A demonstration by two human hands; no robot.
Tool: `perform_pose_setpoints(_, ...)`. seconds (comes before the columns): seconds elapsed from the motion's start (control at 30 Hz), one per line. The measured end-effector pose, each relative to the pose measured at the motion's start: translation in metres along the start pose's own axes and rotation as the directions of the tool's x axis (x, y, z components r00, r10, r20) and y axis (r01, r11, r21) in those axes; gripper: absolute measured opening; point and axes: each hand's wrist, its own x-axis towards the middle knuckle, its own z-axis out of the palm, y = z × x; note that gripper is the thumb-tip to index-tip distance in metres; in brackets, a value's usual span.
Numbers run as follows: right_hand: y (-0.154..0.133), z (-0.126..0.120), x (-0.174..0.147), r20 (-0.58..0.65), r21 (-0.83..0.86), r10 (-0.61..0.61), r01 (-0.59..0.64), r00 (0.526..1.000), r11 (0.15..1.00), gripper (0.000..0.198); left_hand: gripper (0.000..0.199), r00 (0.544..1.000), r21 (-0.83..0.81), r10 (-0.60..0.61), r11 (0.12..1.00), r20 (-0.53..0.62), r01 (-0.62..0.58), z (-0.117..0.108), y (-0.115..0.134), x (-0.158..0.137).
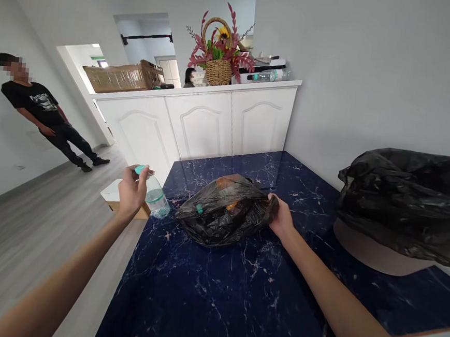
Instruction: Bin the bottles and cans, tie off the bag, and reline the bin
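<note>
Bottle point(157, 197), clear, teal-capped, tilted

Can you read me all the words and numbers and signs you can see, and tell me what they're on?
None can be read for sure.
Black T-shirt on the person standing at the far left: white lettering, too small and blurred to read.
Clear bottle held in the left hand: any print is too small to read.
Lying bottle on top of the white cabinet: any print there is too small, too.

Inside of bag point(223, 217) mostly hidden; black liner point(405, 203) cropped.
</note>
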Motion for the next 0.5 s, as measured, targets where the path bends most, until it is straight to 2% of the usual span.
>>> perform_pose_setpoints(0.2, -0.001, -0.002, 0.000, 0.012, 0.009, 0.018, -0.018, 1.000, 1.000, 0.036, 0.044, 0.999, 0.035, -0.007, 0.999, 0.044, 0.005, 0.003, -0.017, -0.006)
perform_pose_setpoints(0.37, -0.002, -0.003, -0.001, 0.009, 0.009, 0.026, -0.026, 1.000, 1.000, 0.036, 0.055, 0.991, 0.079, -0.006, 0.997, 0.134, -0.004, -0.003, -0.018, -0.010)
perform_pose_setpoints(0.43, -0.001, -0.003, -0.002, 0.004, 0.009, 0.029, -0.029, 1.000, 1.000, 0.036, 0.065, 0.994, 0.116, 0.051, 0.991, 0.100, -0.062, -0.009, -0.010, -0.016)
perform_pose_setpoints(0.5, 0.000, -0.002, -0.003, -0.001, 0.008, 0.028, -0.028, 1.000, 1.000, 0.036, 0.065, 0.978, 0.180, 0.207, 0.962, -0.002, -0.203, -0.014, 0.005, -0.027)
